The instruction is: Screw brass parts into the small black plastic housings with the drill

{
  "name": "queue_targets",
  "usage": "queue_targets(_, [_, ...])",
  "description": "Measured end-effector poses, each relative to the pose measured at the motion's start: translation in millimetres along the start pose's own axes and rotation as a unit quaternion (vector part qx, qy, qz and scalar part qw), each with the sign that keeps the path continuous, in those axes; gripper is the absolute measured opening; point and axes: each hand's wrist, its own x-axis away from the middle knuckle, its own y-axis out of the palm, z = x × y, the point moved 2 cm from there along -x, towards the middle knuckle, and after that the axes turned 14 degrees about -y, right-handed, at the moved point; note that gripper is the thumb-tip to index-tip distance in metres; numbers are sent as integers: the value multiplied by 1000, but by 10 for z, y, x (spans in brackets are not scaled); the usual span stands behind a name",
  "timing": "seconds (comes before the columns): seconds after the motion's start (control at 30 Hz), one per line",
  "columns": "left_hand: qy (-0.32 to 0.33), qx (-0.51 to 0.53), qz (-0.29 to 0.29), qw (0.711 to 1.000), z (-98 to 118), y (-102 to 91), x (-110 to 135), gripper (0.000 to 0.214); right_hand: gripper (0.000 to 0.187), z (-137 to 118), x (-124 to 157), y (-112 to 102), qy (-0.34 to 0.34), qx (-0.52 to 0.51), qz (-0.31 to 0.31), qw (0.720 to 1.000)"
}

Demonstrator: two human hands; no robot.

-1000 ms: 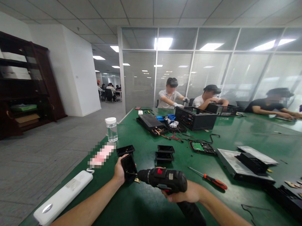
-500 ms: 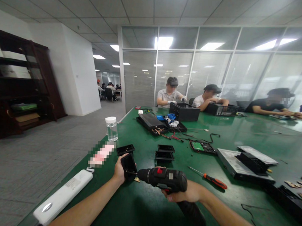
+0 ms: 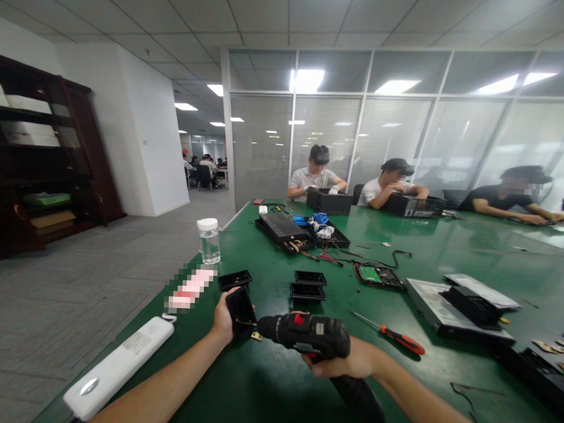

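Note:
My left hand grips a small black rectangular plastic housing, tilted with its hollow side towards the drill. In my right hand is a black cordless drill with red details, held level by its handle. The drill's bit points left into the housing's lower part; whether its tip touches a screw I cannot tell. Just below the housing lies a small brass-coloured piece. Behind my left hand rests a similar black housing, and two more, a nearer one and a farther one, sit further right.
An orange-handled screwdriver lies right of the drill. A white power strip and a lidded clear jar line the left edge. Metal drives, a circuit board and black cases stand farther off. Co-workers sit across the table.
My hands, the housing and the drill stay almost in place. Across the table, a co-worker's black case has shifted left and turned, and the person at far right has moved their hands.

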Motion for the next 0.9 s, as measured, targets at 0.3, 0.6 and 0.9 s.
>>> queue_targets(0.3, [-1,-6,-2,1000,-6,-5,-22,22,15,79,-18,-3,-6,-12,-3,1000])
queue_targets(0.6, [-9,0,2,1000,-14,-21,-32,24,16,48,5,-5,3,-19,8,1000])
queue_targets(0.9, [1,-19,-9,1000,-13,-33,-46,22,16,16,-8,1,-7,-19,6,1000])
